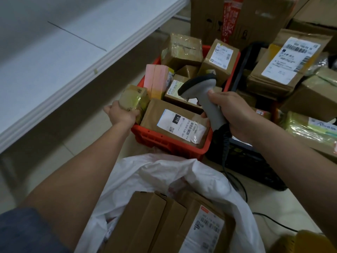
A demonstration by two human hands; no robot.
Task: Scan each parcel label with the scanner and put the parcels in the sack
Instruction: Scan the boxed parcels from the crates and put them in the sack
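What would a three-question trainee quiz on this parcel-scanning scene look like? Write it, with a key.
1. True or false: the right hand holds the scanner.
2. The small taped parcel in the left hand is: A) in the sack, B) at the red crate's edge, C) on the shelf.
3. Fill in: the white sack already holds ___ boxes.

Key: 1 true; 2 B; 3 cardboard.

White label (180,126) on brown parcel (156,114): "010", "010-010-L30-551"; other labels unreadable

One scanner (201,92), one white sack (182,178), one red crate (164,139), two hands; parcels too heaped to count
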